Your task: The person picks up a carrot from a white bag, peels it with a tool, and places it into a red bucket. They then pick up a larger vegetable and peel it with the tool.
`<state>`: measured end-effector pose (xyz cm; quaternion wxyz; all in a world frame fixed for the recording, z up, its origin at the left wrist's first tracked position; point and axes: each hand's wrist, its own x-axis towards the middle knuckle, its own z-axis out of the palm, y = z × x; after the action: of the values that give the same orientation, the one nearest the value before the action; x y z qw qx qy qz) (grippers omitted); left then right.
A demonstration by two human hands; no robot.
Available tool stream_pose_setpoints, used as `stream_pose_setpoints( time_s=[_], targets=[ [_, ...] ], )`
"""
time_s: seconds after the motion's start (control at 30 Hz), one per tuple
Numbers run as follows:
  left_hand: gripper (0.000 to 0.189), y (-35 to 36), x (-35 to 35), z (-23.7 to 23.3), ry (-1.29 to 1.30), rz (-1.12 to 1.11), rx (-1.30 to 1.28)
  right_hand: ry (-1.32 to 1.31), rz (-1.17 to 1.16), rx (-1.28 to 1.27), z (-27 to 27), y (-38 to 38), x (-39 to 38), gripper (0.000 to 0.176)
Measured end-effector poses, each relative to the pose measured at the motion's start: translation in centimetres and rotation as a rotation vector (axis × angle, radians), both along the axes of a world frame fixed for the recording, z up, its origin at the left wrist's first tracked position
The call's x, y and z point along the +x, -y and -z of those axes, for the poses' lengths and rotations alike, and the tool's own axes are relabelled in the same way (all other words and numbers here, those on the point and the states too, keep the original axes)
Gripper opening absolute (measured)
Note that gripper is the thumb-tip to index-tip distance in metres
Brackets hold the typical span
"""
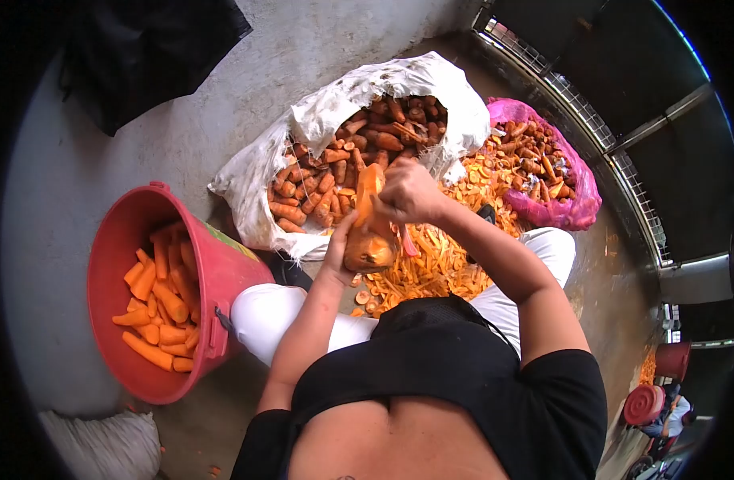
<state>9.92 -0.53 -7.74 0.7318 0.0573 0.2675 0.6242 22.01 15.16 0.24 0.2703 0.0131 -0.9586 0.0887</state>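
Note:
My left hand (337, 250) is wrapped around the lower left side of a large carrot (370, 212), held upright in front of me. Its upper part is bright, bare orange, while the lower end looks darker and rough. My right hand (411, 192) is closed in a fist against the carrot's upper right side; what it grips is hidden and blurred. A small pink piece (409, 242) shows just below that fist. Orange peelings (435, 264) lie heaped on the floor beneath both hands.
A white sack (251, 188) of unpeeled carrots lies ahead, with a pink sack (584, 192) of carrot pieces to its right. At my left, a red bucket (243, 276) holds peeled carrots. Another person (672, 420) sits far right near a red tub (645, 405).

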Motion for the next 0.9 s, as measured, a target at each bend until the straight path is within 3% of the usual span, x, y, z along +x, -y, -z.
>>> stream_pose_setpoints(
  time_s=[0.1, 0.13, 0.17, 0.23, 0.33, 0.43, 0.47, 0.5, 0.57, 0.6, 0.77, 0.9],
  targets=[
    [0.047, 0.7, 0.3, -1.3, -0.084, 0.028, -0.027, -0.121, 0.383, 0.102, 2.0, -6.1, -0.1, 0.041],
    [0.049, 0.7, 0.7, -1.3, -0.109, 0.002, -0.028, 0.171, 0.639, 0.203, 1.1, -7.6, 0.3, 0.042],
    [0.05, 0.7, 1.0, -1.1, -0.129, -0.024, -0.032, 0.276, 0.728, 0.405, 0.3, -8.4, 0.9, 0.041],
    [0.051, 0.6, 0.7, -0.1, -0.099, 0.01, 0.021, -0.034, 0.756, 0.495, 0.5, -10.0, 2.5, 0.041],
    [0.052, 0.2, 0.4, 0.2, -0.05, -0.003, 0.038, -0.08, 0.802, 0.33, -0.4, -8.8, 4.3, 0.043],
    [0.053, -0.2, 0.3, -0.5, -0.007, -0.033, 0.049, 0.195, 0.851, -0.251, -1.0, -5.7, 4.1, 0.043],
    [0.053, -0.2, 0.4, -0.7, 0.03, -0.038, 0.075, 0.218, 0.778, -0.417, -1.4, -4.2, 4.0, 0.041],
    [0.053, -0.2, 0.4, -0.7, 0.067, -0.045, 0.099, 0.084, 0.56, -0.328, -0.3, -3.4, 4.3, 0.035],
    [0.054, -0.4, 0.2, -0.3, 0.247, 0.059, 0.219, -0.157, 0.358, -0.25, 0.2, -0.6, 3.2, 0.036],
    [0.055, -0.4, 0.0, -0.1, 0.335, 0.112, 0.28, -0.104, 0.325, -0.254, -0.1, 0.6, 3.0, 0.033],
    [0.055, 0.0, 0.6, 0.3, 0.234, -0.015, 0.094, -0.106, 0.029, -0.166, -0.5, 2.3, 1.4, 0.033],
    [0.053, 0.1, 0.7, -0.4, 0.294, -0.006, 0.08, -0.104, 0.006, -0.175, -0.3, 2.2, 0.9, 0.034]
  ],
)
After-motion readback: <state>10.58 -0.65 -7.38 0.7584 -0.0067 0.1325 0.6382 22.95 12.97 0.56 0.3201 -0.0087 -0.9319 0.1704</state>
